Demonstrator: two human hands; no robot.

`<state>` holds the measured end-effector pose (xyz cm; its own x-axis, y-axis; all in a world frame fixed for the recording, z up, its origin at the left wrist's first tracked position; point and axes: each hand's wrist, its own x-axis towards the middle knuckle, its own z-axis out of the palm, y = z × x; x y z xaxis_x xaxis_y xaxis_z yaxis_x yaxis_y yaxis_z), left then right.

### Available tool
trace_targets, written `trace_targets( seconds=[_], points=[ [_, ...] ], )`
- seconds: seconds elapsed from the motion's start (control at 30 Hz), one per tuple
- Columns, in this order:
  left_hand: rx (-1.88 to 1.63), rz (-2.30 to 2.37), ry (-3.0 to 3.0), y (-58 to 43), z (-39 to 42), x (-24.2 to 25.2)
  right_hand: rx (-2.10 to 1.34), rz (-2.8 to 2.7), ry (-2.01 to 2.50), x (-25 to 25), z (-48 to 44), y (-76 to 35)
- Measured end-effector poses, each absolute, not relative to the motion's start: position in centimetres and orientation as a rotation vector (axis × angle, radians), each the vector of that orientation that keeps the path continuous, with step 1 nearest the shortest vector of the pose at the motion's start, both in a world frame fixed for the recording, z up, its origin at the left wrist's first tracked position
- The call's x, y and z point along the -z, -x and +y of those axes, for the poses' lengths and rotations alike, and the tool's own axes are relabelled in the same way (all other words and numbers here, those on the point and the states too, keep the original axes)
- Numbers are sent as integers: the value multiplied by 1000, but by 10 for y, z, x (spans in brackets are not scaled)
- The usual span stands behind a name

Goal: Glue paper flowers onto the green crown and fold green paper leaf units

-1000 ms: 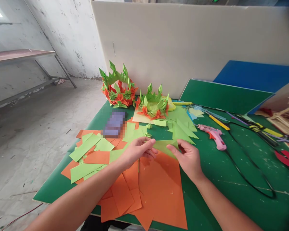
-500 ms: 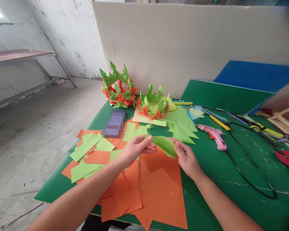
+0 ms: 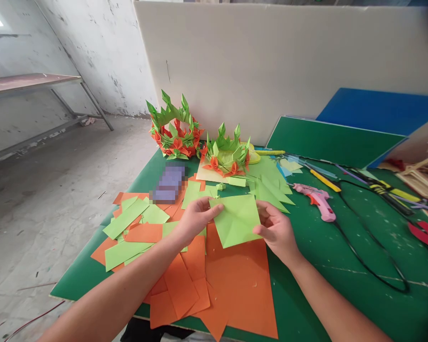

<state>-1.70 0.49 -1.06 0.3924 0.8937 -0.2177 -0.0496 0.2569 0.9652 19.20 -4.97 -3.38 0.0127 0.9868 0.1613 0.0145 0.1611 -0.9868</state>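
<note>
A square of light green paper (image 3: 236, 221) with faint crease lines is held up between both hands, over a large orange sheet (image 3: 242, 285). My left hand (image 3: 199, 216) pinches its left edge between thumb and fingers. At the right edge, my right hand (image 3: 276, 232) grips it with the thumb near the lower corner. Behind the hands stand two folded paper crowns in green and orange, a larger crown (image 3: 178, 142) at the left and a smaller crown (image 3: 230, 154) on a pale sheet. A small folded green piece (image 3: 220, 186) lies just beyond the paper.
Loose orange and green strips (image 3: 126, 218) spread over the left of the green table (image 3: 324, 285). A blurred purple rectangle (image 3: 169, 184) lies behind them. On the right are a pink glue gun (image 3: 317, 202) with a black cord, a yellow cutter (image 3: 325, 181) and red-handled tool (image 3: 426, 236).
The green paper, curved and seen nearly edge-on before, is now opened flat and faces me. My right hand has turned and shifted slightly, still gripping the paper's right side.
</note>
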Motion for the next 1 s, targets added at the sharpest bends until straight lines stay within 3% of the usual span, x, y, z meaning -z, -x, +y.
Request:
trace_targets(
  seconds=[0.13, 0.47, 0.73, 1.0],
  points=[
    [-893, 948, -1156, 16, 5, 9, -1025, -1369, 1230, 34, -50, -190],
    [-1042, 1020, -1990, 14, -2, 13, -192, -1689, 1148, 27, -54, -191],
    [-986, 690, -1937, 18, -11, 9, -21, -1659, 1127, 27, -56, -197],
    [-1017, 871, -1641, 9, -10, 11, -5, -1658, 1085, 27, -59, -194]
  ],
)
